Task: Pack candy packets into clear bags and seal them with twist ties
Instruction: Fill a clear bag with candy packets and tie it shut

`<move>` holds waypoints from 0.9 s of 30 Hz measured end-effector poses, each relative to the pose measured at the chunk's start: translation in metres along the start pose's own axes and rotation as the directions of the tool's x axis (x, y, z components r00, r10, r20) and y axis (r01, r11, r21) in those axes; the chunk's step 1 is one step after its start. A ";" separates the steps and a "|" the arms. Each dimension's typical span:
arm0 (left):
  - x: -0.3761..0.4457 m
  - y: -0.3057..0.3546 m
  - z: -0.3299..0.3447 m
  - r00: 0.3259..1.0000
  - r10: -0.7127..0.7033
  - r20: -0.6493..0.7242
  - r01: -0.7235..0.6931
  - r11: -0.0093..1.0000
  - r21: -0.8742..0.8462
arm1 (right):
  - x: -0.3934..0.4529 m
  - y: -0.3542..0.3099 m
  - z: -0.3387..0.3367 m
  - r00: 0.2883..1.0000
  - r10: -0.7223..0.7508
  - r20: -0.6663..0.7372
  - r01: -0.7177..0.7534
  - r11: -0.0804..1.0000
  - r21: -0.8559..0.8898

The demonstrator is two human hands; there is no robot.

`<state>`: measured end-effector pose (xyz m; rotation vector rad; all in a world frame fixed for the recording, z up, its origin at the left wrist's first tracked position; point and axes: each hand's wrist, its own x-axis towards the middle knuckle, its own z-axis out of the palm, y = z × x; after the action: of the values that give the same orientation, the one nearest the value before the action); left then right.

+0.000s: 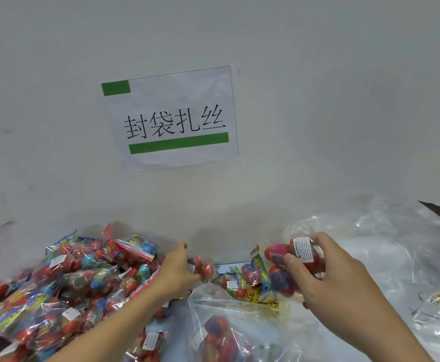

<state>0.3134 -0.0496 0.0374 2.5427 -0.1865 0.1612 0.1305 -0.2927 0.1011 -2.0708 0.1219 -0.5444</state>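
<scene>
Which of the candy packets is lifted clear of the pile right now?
The packet with the white warning label, gripped in the right hand; the others lie heaped on the table.

Candy packets (64, 291), heaped at the table's left edge: clear wrap over red and blue eggs, white label patches, pink and multicoloured strips; twist ties (262, 300), table centre: shiny gold; clear bags (386, 246), right side: transparent, glossy; wall sign (173, 118): white, black characters, two green bars; wall: plain white.
</scene>
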 end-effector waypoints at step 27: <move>-0.110 0.048 -0.025 0.895 -0.446 -0.015 0.042 0.118 -0.992 | -0.001 -0.008 0.014 0.965 0.261 0.016 -0.261 0.961 0.096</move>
<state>0.1955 -0.0645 0.0672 1.0815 0.2420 0.2124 0.1346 -0.2768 0.1016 -1.9225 0.3544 -0.3766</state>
